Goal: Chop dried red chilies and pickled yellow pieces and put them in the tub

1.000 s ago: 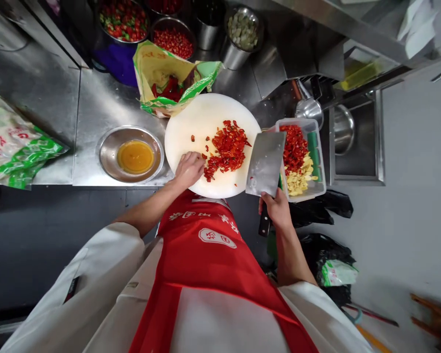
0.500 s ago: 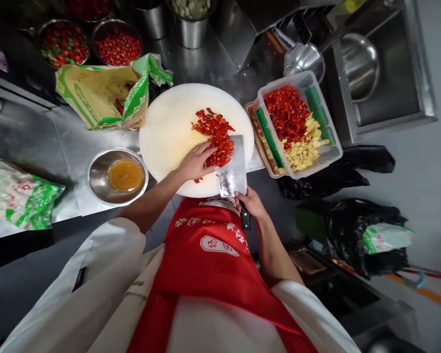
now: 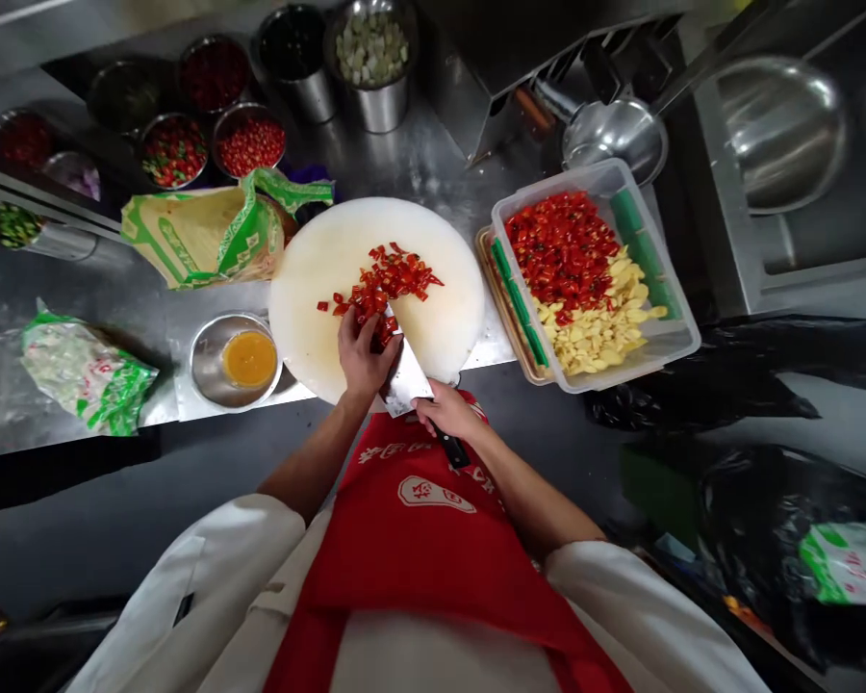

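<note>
A round white cutting board (image 3: 318, 260) bears cut red chilies (image 3: 398, 274) near its middle. My right hand (image 3: 445, 412) is closed around the black handle of a cleaver (image 3: 408, 373), whose blade points up and left with its far end at the chilies. My left hand (image 3: 365, 356) has its fingers apart and bent, with the fingertips against the lower edge of the chilies, left of the blade. Right of the board, a clear plastic bin (image 3: 682, 327) holds red chilies and pale yellow slices.
Left of the board are a steel bowl (image 3: 206, 371) of orange liquid and an opened green-and-yellow bag (image 3: 202, 236). A packed bag (image 3: 87, 371) lies farther left. Steel containers line the back; a ladle (image 3: 613, 140) sits behind the bin.
The cleaver has moved left and tilted leftward, onto the near side of the chilies. My left hand has turned more upright and its fingers have bent. Some chilies have spread left. The view has shifted.
</note>
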Motion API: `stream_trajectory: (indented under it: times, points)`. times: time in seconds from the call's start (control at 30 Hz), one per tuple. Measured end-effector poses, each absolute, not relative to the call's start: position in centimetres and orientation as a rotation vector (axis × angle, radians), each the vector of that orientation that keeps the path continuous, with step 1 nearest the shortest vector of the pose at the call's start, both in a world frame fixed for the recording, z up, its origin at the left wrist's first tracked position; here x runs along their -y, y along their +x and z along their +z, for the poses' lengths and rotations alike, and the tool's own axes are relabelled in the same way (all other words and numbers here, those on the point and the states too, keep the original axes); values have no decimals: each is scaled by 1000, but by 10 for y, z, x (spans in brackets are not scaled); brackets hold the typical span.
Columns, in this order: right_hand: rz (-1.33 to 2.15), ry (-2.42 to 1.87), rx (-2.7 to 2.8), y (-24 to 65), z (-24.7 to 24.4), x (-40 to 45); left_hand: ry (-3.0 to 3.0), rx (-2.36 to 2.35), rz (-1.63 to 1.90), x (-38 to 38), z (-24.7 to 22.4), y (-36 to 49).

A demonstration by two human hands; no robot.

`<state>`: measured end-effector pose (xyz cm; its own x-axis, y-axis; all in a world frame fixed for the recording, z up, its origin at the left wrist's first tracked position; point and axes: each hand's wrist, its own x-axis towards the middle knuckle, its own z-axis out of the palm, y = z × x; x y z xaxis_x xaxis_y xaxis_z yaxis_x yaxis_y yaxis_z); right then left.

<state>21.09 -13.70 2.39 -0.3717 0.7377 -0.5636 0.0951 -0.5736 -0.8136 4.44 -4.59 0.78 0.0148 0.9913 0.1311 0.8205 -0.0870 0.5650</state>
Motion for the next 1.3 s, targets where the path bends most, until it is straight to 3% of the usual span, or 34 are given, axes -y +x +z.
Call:
stream_trajectory:
  times: [0.4, 0.7, 1.0, 1.3]
  points:
    - [1685, -1539, 1108, 354, 74, 118, 2281, -1672, 907, -2, 73, 206]
    - [1662, -1568, 903, 477, 66, 87, 2142, -1516, 778, -42, 52, 344]
    - [1797, -1547, 844, 488, 52, 57, 2351, -1363, 411, -44, 23, 371]
    - [1654, -1725, 790, 525, 70, 144, 2271, -1579, 398, -90, 2, 368]
